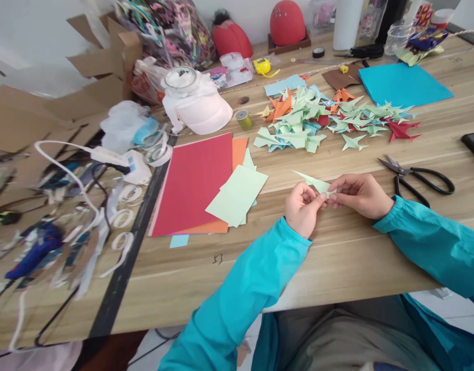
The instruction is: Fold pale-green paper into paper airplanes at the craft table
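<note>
A folded piece of pale green paper (313, 181) is pinched between both my hands, its long narrow point sticking out to the upper left. My left hand (303, 207) has thumb and fingers closed on its lower edge. From the other side my right hand (360, 196) grips the same paper, fingertips close to the left thumb. Beyond the hands lies a heap of folded paper cranes (302, 113) in green, orange, blue and red. Black-handled scissors (418, 178) rest beside my right hand. Loose green sheets (239, 196) lie left of my hands.
Red paper (198, 180) lies under the green sheets. A blue sheet stack (407, 85) sits at the back right. On the left are a blue glue gun (37, 250), a white power strip (120, 161) and cables. A white cap (198, 103) and a thread spool (243, 119) stand farther back.
</note>
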`<state>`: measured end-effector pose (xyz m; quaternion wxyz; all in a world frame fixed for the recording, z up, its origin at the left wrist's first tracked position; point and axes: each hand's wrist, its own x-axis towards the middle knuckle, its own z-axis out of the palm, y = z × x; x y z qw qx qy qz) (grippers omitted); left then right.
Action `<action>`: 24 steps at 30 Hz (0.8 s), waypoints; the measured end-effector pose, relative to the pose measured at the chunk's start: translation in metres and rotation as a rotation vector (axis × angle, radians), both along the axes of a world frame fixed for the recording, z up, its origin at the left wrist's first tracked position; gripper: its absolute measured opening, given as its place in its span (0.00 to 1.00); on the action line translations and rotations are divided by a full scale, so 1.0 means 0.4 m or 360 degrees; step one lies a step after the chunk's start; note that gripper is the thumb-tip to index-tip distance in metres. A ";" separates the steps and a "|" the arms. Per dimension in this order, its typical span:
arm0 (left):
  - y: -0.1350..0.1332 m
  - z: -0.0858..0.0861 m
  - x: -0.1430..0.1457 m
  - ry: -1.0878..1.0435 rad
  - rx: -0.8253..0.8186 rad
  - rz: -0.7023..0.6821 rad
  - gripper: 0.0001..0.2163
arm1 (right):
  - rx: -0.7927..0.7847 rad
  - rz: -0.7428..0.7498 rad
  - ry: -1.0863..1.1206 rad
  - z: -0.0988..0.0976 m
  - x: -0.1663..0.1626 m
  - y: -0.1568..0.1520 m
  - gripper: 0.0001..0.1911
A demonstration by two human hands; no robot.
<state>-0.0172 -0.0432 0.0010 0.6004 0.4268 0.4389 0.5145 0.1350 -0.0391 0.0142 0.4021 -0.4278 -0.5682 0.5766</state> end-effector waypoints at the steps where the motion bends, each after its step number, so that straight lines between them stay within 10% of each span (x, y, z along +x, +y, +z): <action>1: 0.000 0.000 0.000 -0.0010 0.0001 0.0006 0.16 | -0.0008 -0.0008 0.0009 0.000 0.000 0.000 0.16; 24: -0.002 0.001 0.001 0.0062 0.0139 0.0027 0.17 | 0.0061 0.0051 -0.0045 -0.005 0.001 -0.001 0.14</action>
